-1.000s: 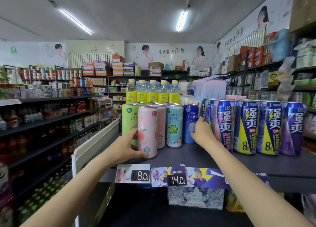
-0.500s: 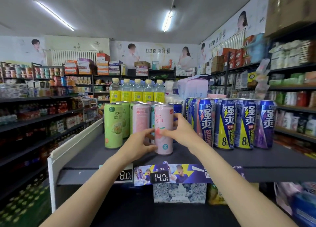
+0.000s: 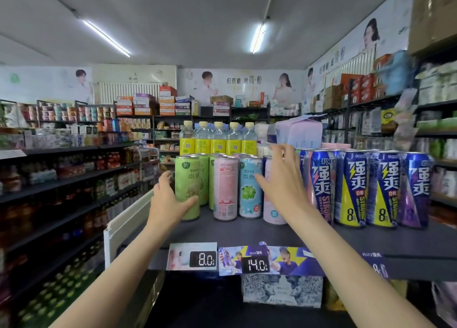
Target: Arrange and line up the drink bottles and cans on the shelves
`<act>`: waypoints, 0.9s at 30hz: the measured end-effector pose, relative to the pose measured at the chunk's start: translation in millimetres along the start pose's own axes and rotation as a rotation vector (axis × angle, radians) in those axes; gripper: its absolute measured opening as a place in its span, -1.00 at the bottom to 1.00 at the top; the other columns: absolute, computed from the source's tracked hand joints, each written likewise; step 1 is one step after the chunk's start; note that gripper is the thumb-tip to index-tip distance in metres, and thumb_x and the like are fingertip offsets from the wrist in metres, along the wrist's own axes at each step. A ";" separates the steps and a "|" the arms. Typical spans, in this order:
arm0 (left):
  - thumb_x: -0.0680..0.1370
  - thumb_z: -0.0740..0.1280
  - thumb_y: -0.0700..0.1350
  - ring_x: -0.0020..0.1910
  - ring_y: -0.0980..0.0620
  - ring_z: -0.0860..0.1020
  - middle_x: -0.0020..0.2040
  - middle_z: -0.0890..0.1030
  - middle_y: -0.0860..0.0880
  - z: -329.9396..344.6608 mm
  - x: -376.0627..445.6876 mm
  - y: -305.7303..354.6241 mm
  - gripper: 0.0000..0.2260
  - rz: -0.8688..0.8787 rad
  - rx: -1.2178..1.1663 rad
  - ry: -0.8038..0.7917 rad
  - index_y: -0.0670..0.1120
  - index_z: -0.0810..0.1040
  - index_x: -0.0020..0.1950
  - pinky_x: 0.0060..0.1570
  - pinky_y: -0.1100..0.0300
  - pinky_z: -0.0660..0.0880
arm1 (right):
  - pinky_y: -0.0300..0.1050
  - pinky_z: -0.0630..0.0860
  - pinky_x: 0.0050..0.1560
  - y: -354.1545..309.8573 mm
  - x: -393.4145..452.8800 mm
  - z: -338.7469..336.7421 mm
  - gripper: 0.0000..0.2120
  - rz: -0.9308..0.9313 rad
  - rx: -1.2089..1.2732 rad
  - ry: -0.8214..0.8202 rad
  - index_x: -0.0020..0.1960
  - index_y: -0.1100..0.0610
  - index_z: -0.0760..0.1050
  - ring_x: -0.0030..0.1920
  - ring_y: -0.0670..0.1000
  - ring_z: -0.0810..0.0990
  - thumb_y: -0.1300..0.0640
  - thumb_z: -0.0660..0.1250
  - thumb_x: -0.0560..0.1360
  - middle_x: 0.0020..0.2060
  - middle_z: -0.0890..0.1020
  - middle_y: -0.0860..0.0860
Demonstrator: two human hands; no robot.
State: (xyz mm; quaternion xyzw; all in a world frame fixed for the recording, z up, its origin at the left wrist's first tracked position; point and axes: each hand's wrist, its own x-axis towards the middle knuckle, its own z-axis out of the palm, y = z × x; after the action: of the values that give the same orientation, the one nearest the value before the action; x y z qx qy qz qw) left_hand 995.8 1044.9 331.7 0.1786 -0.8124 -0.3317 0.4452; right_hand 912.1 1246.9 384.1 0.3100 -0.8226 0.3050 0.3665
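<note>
Cans stand in a front row on the dark shelf (image 3: pixel 247 231). Your left hand (image 3: pixel 168 201) wraps the green can (image 3: pixel 186 179) at 9 o'clock of the pink can (image 3: pixel 225 186), thumb across its front. Your right hand (image 3: pixel 284 182) hangs spread, fingers apart and holding nothing, before the pale can (image 3: pixel 273 211); blue cans (image 3: pixel 353 186) at its 3 o'clock.

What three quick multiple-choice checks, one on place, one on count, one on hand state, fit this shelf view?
1. Where is the green can?
A. left end of the slim-can row
B. right end
C. lower shelf

2. How many yellow-label bottles stand behind?
A. two
B. five
C. eight

3. What is the right hand doing?
A. gripping a blue can
B. spread open before the cans
C. holding a price tag

Key: A, it stands leftmost, at the left hand; B, five caps show; B, its fingers are straight, holding nothing.
</note>
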 end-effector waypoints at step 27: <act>0.45 0.37 -0.23 0.18 -0.10 0.51 0.28 0.49 -0.09 45.2 61.9 -40.6 -0.28 -0.109 -0.006 -0.276 -0.01 0.04 0.49 0.09 0.16 0.43 | 0.01 -0.23 0.47 -21.6 52.8 65.0 -0.41 -0.249 -0.012 -0.316 0.34 0.08 0.31 0.30 -0.02 0.38 -0.03 0.41 0.40 0.22 0.49 -0.05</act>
State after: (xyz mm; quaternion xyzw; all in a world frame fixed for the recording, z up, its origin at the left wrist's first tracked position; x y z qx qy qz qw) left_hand 924.1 996.8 323.4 0.1741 -0.8539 -0.3792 0.3111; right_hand 872.6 1170.9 396.4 0.4513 -0.8269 0.2001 0.2695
